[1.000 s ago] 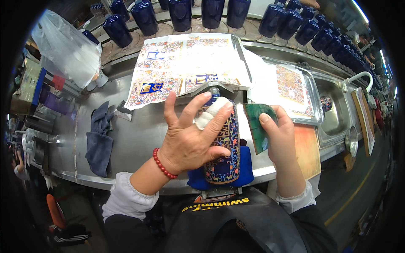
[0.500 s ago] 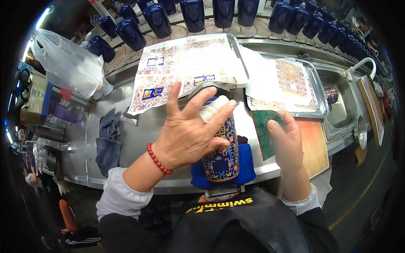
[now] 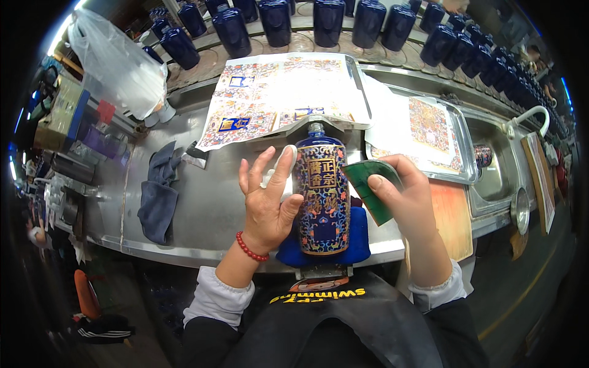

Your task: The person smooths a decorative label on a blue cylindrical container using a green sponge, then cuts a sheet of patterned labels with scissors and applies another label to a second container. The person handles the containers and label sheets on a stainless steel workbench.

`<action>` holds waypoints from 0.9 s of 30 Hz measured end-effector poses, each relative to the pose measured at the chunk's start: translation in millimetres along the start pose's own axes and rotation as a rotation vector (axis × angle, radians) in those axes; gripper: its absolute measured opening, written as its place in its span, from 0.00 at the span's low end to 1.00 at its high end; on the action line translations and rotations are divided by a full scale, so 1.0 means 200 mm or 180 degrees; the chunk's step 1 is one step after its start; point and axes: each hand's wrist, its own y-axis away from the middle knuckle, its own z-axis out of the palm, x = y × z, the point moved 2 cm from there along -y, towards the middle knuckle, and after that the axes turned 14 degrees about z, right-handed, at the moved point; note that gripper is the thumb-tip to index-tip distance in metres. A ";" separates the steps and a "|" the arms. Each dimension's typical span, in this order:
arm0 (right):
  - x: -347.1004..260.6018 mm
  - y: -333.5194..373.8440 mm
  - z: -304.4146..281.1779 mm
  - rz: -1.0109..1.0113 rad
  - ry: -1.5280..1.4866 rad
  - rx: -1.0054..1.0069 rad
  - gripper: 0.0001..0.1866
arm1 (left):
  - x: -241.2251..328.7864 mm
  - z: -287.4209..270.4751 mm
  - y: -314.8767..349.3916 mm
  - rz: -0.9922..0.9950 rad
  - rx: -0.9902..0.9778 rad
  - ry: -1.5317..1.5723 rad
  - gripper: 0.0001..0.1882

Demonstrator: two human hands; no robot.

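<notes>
— Bottle [image 3: 322, 199], the dark blue one with the gold and coloured pattern: where is it sitting right now?

— It is lying on a blue cushion [image 3: 359, 242] at the near edge of the metal surface [image 3: 208, 202], neck pointing away from the person, patterned side facing up.

— And what are the hands doing?

— The left hand [image 3: 269, 205] is resting open against the bottle's left side, fingers spread, thumb touching the glass, with what looks like a bit of white cloth [image 3: 270, 179] under the fingers. It is not closing around anything. The right hand [image 3: 408, 199] is just right of the bottle, its grip closed on a green card [image 3: 367, 187] whose edge is sitting close to the bottle's shoulder.

— What else is lying around the bottle?

— Beyond its neck, a tray [image 3: 362, 92] is carrying sheets of patterned decals [image 3: 276, 98]. To the bottle's right, a second tray [image 3: 469, 165] is holding another sheet. To its left, a dark rag [image 3: 158, 193] is crumpled on the surface. Farther behind, a row of plain blue bottles [image 3: 276, 21] is standing.

— What could be going wrong from here?

— I would judge the bottle is only cradled, not clamped. If the open left hand is pressing unevenly, it could be rolling off the cushion toward the near edge. The card's hard corner could also be scratching or wrinkling the pattern if it is dragging at a steep angle.
</notes>
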 end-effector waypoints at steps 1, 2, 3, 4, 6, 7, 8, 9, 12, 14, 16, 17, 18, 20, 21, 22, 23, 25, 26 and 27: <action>0.00 -0.02 0.01 0.0040 0.0070 -0.0059 0.10 | -0.01 0.01 0.03 -0.0106 0.0053 0.0093 0.35; -0.01 -0.04 0.03 -0.0072 0.0069 -0.0188 0.11 | -0.01 0.02 0.05 -0.0255 0.0085 0.0179 0.35; -0.02 -0.07 0.04 -0.0244 0.0307 -0.0134 0.11 | -0.01 0.02 0.08 -0.0355 -0.0037 0.0272 0.41; -0.02 -0.11 0.05 -0.0161 0.0462 -0.0209 0.11 | 0.00 0.01 0.11 -0.0410 -0.0040 0.0381 0.44; -0.06 -0.18 0.08 -0.0313 0.0590 -0.0558 0.11 | 0.06 0.00 0.17 -0.0529 -0.0047 0.0602 0.51; -0.09 -0.24 0.08 -0.0463 0.0872 -0.0706 0.13 | 0.09 -0.01 0.20 -0.0474 -0.0292 0.0653 0.60; -0.11 -0.29 0.10 -0.0254 0.0698 -0.0685 0.12 | 0.12 -0.02 0.24 -0.0398 -0.0405 0.0497 0.59; -0.15 -0.32 0.11 -0.0330 0.0946 -0.0287 0.12 | 0.15 -0.01 0.26 -0.0322 -0.0520 0.0345 0.60; -0.29 -0.24 0.20 -0.2526 0.3143 0.0942 0.11 | 0.18 -0.01 0.29 -0.0256 -0.0525 -0.0113 0.58; -0.30 -0.13 0.26 -0.3270 0.3581 0.0172 0.12 | 0.18 -0.02 0.27 -0.0204 -0.0529 -0.0358 0.55; -0.32 -0.09 0.27 -0.2871 0.2945 -0.1155 0.12 | 0.19 -0.05 0.25 -0.0091 -0.0591 -0.0562 0.51; -0.32 -0.12 0.27 -0.2382 0.2543 -0.1508 0.13 | 0.21 -0.06 0.23 -0.0106 -0.0547 -0.0564 0.47; -0.32 -0.15 0.25 -0.1797 0.1882 -0.1519 0.12 | 0.22 -0.08 0.21 -0.0023 -0.0498 -0.0647 0.46; -0.31 -0.21 0.20 -0.1429 0.1996 -0.0116 0.13 | 0.25 -0.09 0.18 0.0061 -0.0301 -0.0695 0.46; -0.31 -0.21 0.19 -0.1777 0.2513 0.0625 0.13 | 0.25 -0.10 0.16 0.0147 -0.0158 -0.0845 0.44; -0.31 -0.19 0.21 -0.2759 0.3291 0.0649 0.15 | 0.25 -0.10 0.15 0.0262 -0.0144 -0.0907 0.45; -0.29 -0.17 0.22 -0.2980 0.3243 0.0048 0.15 | 0.25 -0.10 0.15 0.0368 -0.0129 -0.0966 0.45; -0.28 -0.15 0.23 -0.2834 0.2893 -0.0891 0.15 | 0.25 -0.10 0.15 0.0486 -0.0109 -0.1067 0.45; -0.28 -0.14 0.22 -0.2242 0.2730 -0.0904 0.14 | 0.25 -0.09 0.15 0.0546 -0.0094 -0.1074 0.45; -0.28 -0.18 0.21 -0.1719 0.2403 -0.0639 0.13 | 0.25 -0.08 0.15 0.0614 -0.0079 -0.1085 0.44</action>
